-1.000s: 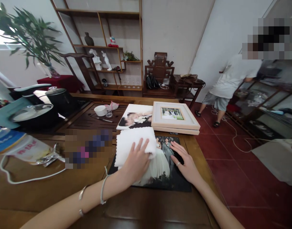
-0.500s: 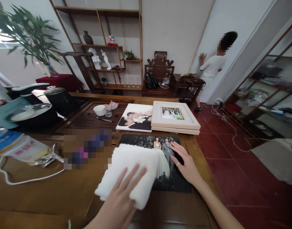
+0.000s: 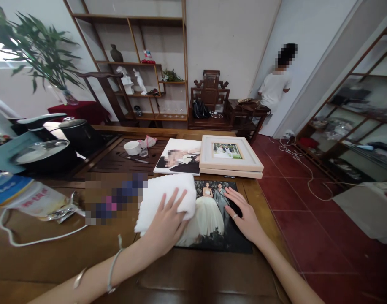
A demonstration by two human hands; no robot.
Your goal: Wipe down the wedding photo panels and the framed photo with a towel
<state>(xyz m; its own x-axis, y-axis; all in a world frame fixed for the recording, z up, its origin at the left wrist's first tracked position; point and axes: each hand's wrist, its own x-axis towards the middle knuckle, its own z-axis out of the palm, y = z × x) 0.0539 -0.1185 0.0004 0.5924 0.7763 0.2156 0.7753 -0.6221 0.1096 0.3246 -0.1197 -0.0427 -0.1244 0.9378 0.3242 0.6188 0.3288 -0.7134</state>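
Your left hand spread over towel, thumb hidden, can't tell grip; right hand splayed wide on photo, flat on table. Looks like wiping; next stroke calls for flat towel, steady photo.

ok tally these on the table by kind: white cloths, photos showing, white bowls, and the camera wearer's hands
White cloth: 1
Photos: 3 (dark photo, white-edged photo, framed photo)
White bowl: 1
Hands: 2 (left hand on the cloth, right hand on the dark photo)
Total: 7
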